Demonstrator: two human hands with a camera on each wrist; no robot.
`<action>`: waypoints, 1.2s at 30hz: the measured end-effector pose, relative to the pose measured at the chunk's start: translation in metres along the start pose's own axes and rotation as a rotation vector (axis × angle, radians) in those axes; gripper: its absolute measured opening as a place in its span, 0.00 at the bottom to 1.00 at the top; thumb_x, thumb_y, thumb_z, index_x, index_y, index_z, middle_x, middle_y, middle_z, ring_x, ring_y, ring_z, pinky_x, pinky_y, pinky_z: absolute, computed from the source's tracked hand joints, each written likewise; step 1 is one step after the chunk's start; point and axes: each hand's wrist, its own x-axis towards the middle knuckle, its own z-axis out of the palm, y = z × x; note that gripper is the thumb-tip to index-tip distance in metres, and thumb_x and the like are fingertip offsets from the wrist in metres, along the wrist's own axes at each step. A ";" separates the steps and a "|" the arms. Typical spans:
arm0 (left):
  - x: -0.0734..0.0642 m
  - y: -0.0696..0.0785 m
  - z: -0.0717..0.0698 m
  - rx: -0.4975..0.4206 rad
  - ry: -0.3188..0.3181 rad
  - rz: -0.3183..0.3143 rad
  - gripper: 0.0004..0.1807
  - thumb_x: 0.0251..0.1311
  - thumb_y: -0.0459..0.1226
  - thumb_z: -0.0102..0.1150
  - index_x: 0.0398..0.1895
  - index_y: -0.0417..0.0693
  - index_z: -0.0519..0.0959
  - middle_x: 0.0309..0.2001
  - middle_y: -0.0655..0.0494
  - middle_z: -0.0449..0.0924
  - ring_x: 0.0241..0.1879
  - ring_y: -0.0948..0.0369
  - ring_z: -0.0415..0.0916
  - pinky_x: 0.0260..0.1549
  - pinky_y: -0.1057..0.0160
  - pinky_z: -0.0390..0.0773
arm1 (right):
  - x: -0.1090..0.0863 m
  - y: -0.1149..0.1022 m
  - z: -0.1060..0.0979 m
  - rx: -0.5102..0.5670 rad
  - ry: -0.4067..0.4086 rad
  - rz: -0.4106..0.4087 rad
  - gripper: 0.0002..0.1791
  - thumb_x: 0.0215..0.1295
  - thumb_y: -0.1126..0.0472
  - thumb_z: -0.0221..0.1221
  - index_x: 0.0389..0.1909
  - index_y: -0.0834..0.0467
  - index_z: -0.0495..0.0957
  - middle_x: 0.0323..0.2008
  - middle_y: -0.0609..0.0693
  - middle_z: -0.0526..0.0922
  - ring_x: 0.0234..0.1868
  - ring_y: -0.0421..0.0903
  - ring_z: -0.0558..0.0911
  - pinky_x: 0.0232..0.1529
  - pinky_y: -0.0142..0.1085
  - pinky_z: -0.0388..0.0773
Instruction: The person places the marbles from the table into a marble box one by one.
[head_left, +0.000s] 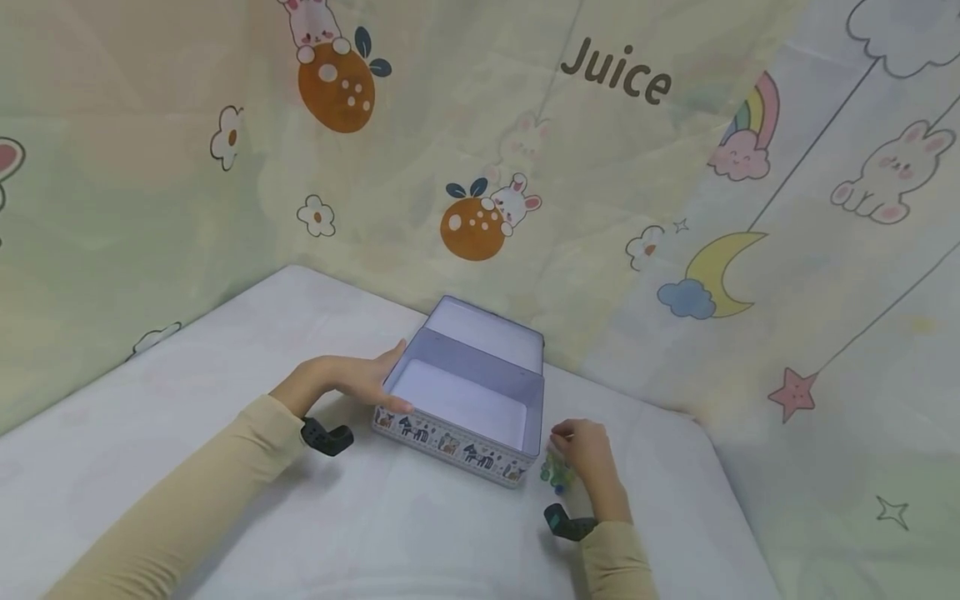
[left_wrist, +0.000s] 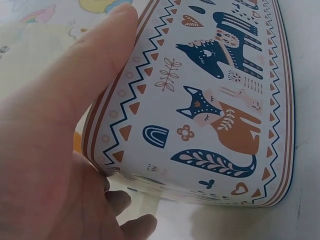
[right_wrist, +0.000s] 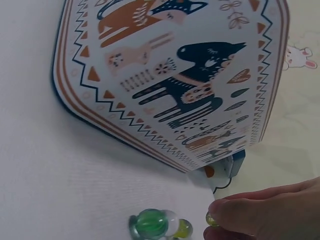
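A tin box (head_left: 457,446) with printed animals stands on the white table, its hinged lid (head_left: 487,333) tipped back and its inside bare. My left hand (head_left: 360,379) holds the box's left end, with the thumb (left_wrist: 107,42) over the front rim and the other fingers along the side. To the right of the box, my right hand (head_left: 588,450) pinches a yellow-green glass marble (right_wrist: 210,219) between thumb and fingertips. Several green and clear marbles (head_left: 553,473) lie together on the table just under that hand, one of them a larger green marble (right_wrist: 151,223).
The white tabletop (head_left: 420,542) runs out on both sides of the box. Behind it hangs a printed cloth (head_left: 390,200) with rabbits and oranges, close to the open lid. A dark wrist camera (head_left: 327,437) sits on the left wrist, another device (head_left: 567,523) on the right.
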 end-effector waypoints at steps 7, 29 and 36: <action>0.001 -0.001 -0.001 -0.004 -0.015 -0.011 0.69 0.43 0.65 0.57 0.67 0.40 0.20 0.70 0.41 0.22 0.70 0.49 0.29 0.67 0.49 0.42 | 0.002 0.000 -0.006 0.056 0.026 -0.016 0.07 0.54 0.62 0.60 0.33 0.57 0.83 0.33 0.52 0.85 0.33 0.47 0.83 0.35 0.39 0.79; 0.000 0.000 -0.005 0.004 -0.035 -0.050 0.68 0.42 0.68 0.55 0.67 0.45 0.19 0.71 0.46 0.22 0.71 0.52 0.30 0.67 0.50 0.43 | -0.001 -0.058 -0.044 0.166 0.183 -0.125 0.07 0.55 0.62 0.61 0.36 0.56 0.83 0.36 0.51 0.83 0.38 0.46 0.83 0.37 0.37 0.80; 0.000 -0.002 -0.002 -0.021 -0.035 -0.059 0.69 0.42 0.67 0.56 0.67 0.46 0.19 0.71 0.45 0.22 0.71 0.51 0.30 0.67 0.49 0.42 | 0.020 -0.087 -0.028 0.079 0.011 -0.202 0.07 0.55 0.63 0.60 0.35 0.56 0.83 0.33 0.48 0.82 0.36 0.42 0.81 0.37 0.33 0.79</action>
